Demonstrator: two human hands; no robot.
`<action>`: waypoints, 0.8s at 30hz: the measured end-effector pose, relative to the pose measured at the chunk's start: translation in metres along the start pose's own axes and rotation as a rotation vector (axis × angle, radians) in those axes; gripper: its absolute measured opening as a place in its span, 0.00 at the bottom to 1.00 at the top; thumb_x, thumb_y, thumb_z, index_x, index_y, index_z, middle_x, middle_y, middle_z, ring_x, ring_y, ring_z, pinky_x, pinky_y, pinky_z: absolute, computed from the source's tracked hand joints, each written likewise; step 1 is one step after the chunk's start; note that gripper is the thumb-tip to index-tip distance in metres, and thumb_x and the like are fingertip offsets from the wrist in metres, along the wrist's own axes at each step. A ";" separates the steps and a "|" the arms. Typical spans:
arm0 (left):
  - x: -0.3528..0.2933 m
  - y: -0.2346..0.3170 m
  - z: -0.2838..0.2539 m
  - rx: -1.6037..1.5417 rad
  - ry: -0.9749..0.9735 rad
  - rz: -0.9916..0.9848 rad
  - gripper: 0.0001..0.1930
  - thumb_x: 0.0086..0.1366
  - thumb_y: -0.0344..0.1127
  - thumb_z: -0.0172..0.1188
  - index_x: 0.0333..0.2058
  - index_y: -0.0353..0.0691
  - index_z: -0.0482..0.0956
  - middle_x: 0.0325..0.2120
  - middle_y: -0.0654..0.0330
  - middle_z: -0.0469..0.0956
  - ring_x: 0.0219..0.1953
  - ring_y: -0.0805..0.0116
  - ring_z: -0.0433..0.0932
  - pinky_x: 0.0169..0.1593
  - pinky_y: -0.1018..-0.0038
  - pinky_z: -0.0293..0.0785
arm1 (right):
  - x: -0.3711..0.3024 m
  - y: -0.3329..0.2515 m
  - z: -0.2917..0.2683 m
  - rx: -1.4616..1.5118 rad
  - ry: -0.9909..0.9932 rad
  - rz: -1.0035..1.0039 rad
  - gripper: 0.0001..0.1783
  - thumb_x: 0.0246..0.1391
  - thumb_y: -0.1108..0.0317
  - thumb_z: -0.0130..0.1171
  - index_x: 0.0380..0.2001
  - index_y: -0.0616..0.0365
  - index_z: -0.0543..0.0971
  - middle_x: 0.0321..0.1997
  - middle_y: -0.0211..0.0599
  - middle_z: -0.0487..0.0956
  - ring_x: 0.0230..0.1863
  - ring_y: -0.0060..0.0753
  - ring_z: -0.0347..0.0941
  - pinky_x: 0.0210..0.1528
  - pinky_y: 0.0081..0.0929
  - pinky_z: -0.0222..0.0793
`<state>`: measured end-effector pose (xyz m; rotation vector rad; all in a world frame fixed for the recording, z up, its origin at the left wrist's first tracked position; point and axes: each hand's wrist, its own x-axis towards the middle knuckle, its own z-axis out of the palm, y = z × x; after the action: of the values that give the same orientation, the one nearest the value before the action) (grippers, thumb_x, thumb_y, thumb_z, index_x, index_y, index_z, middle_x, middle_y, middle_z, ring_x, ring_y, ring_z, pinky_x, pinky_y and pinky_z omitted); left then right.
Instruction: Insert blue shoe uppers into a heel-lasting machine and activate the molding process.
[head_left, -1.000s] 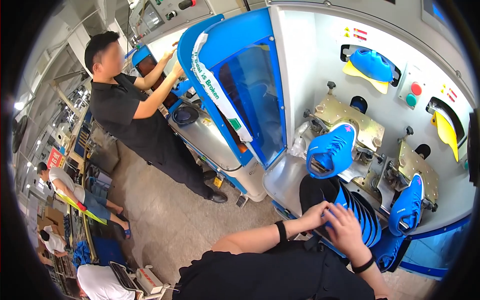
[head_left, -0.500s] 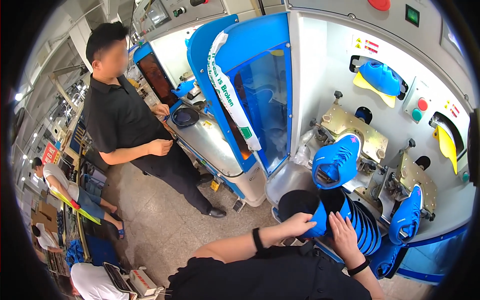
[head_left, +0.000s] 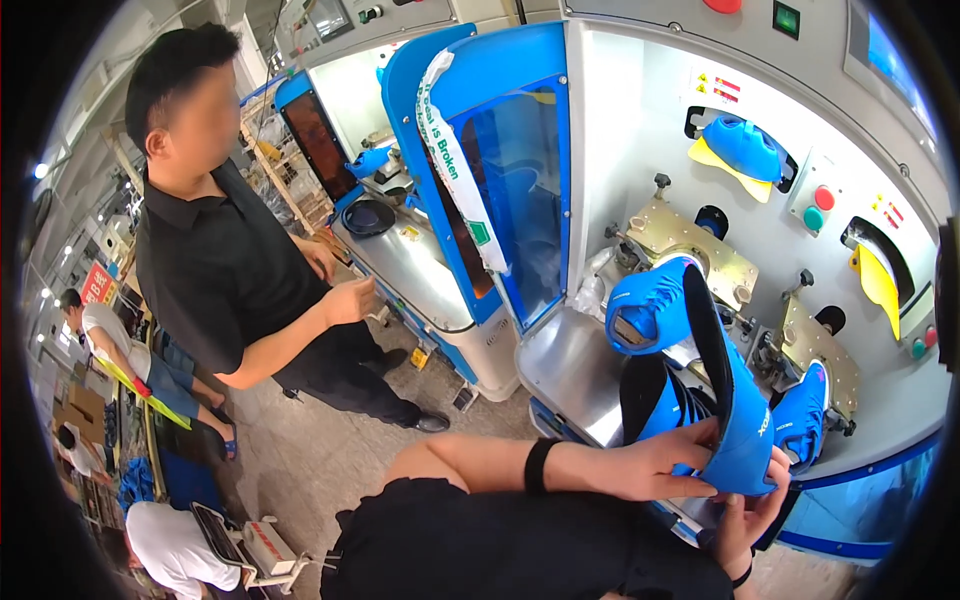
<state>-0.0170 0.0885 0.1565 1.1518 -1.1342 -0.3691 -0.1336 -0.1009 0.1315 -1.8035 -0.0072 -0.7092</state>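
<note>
My left hand (head_left: 668, 464) grips the heel end of a blue insole (head_left: 742, 410) with a black face, held upright with its toe end up. Closed on the same heel end from the right is my right hand (head_left: 752, 508). Behind my left hand, more blue-and-black insoles (head_left: 648, 402) stand in a row, partly hidden by the hands and the held insole. A blue shoe upper (head_left: 648, 308) sits on the machine just beyond, its opening toward me. Another blue shoe upper (head_left: 802, 412) is mounted to the right.
The machine bay holds brass-coloured plates (head_left: 695, 240), a blue heel-shaped piece over a yellow flap (head_left: 740, 150), and red and green buttons (head_left: 822, 196). A blue-framed door (head_left: 515, 180) stands at its left. A co-worker (head_left: 225, 240) in black stands by a neighbouring machine (head_left: 420, 270).
My hands have moved right and lifted one insole upright from the row. The view has shifted slightly, and the co-worker appears closer with a forearm raised.
</note>
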 end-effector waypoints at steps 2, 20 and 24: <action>0.011 -0.008 0.002 -0.014 -0.136 0.061 0.13 0.64 0.33 0.63 0.47 0.37 0.82 0.59 0.50 0.69 0.66 0.52 0.59 0.64 0.61 0.60 | -0.002 -0.007 -0.017 0.072 -0.021 -0.028 0.26 0.49 0.63 0.67 0.48 0.59 0.68 0.53 0.46 0.66 0.53 0.39 0.65 0.58 0.36 0.60; 0.125 -0.041 -0.011 -0.863 0.205 -0.209 0.31 0.64 0.22 0.56 0.66 0.44 0.62 0.57 0.58 0.72 0.58 0.65 0.72 0.63 0.64 0.67 | -0.013 -0.012 -0.112 -0.927 -0.148 -0.557 0.32 0.38 0.52 0.78 0.41 0.52 0.72 0.49 0.45 0.68 0.52 0.51 0.66 0.55 0.51 0.64; 0.133 -0.058 -0.010 -0.467 0.336 -0.194 0.29 0.60 0.21 0.53 0.62 0.38 0.64 0.59 0.54 0.69 0.61 0.63 0.67 0.66 0.67 0.61 | 0.003 -0.011 -0.111 -0.893 -0.229 -0.574 0.24 0.31 0.56 0.77 0.34 0.46 0.79 0.38 0.34 0.71 0.37 0.46 0.69 0.35 0.40 0.67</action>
<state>0.0667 -0.0286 0.1756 0.8672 -0.6001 -0.5356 -0.1858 -0.1950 0.1623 -2.7864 -0.4360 -0.9909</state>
